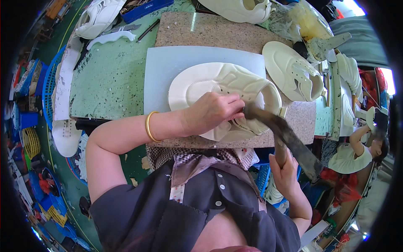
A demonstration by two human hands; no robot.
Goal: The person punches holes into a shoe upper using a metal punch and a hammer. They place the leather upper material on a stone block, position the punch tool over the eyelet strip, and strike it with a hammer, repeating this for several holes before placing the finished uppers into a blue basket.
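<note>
A cream shoe upper (pixel 197 80) lies spread on a pale blue-grey sheet (pixel 161 63), with a stitched toe, moulded lines and small holes. My left hand (pixel 216 108), a gold bangle at its wrist, is over the middle of the upper with its fingers pinched together. Whatever is between those fingertips is hidden. In my closed right hand (pixel 286 170) is the wooden handle of a hammer (pixel 289 138). Its long, dark, worn metal head slants across the heel side of the upper, one end close to my left fingertips.
Under the sheet is a speckled stone slab (pixel 214 31) on a green worktable (pixel 109 84). Another cream upper (pixel 287 69) lies to the right, and more uppers (pixel 239 8) lie at the back. A blue box (pixel 147 9) stands at the back left. At far right a person (pixel 350 157) sits.
</note>
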